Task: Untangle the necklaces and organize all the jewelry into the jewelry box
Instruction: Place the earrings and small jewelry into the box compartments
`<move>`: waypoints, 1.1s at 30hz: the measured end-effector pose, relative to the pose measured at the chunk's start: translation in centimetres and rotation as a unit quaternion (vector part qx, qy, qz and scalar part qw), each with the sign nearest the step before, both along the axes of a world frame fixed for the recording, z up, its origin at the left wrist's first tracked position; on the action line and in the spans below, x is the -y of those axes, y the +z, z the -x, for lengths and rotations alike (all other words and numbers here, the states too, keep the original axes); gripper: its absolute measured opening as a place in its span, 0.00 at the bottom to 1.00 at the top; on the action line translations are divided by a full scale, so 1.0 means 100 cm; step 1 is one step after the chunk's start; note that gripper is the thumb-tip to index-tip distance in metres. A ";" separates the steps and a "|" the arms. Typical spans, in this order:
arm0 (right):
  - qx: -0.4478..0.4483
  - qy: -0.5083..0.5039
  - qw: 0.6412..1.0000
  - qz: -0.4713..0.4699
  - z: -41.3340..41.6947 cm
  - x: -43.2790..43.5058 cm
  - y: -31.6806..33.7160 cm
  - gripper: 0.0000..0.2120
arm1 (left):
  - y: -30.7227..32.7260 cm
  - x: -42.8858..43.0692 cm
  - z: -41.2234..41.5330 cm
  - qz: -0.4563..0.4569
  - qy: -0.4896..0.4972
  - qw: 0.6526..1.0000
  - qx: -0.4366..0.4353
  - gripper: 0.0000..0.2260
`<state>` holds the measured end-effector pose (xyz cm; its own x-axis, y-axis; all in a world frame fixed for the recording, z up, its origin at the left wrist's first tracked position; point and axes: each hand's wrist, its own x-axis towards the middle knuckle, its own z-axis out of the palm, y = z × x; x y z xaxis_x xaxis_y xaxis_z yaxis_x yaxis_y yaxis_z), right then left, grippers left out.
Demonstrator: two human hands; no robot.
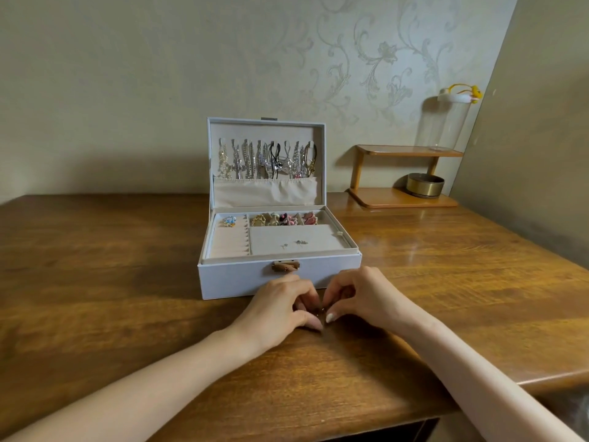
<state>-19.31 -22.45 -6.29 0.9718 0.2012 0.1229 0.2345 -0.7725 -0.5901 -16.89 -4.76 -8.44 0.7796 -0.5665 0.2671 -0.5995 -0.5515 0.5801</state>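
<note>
Left side of the brown wooden table (95, 250): nothing of the task is noted there.

The white rectangular jewelry box (223, 279) is set at centre with its lid propped upright toward the wall, so that hooks and tray face the person. The metal chain necklaces (267, 161) are hung one per hook in the lid, with their ends tucked into a gathered beige pocket (264, 193). This is judged to keep them from re-tangling. In the tray, a blue-stoned ring (229, 221) is seated in the padded rolls. Small silver studs (299, 242) are laid on the flat beige pad.

Just in front of the box, the left hand (280, 301) is held low over the table, fingers curled and tips pinched on a small gold-toned piece (320, 310). The right hand (360, 295) is curled likewise, its fingertips closed on the same piece. The piece is too small to be identified. The low hold is judged to steady fine work.

Far right: a round brass tin (425, 184) is kept on a two-tier wooden shelf (401, 199).
</note>
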 end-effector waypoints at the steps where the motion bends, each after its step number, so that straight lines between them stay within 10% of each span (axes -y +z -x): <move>1: 0.003 -0.002 1.000 -0.002 -0.001 0.000 0.000 0.11 | 0.001 0.002 0.000 -0.001 0.001 1.000 0.000 0.09; 33: 0.092 -0.047 0.988 -0.114 0.000 0.011 0.024 0.13 | -0.006 0.002 -0.006 0.024 -0.018 0.999 0.035 0.05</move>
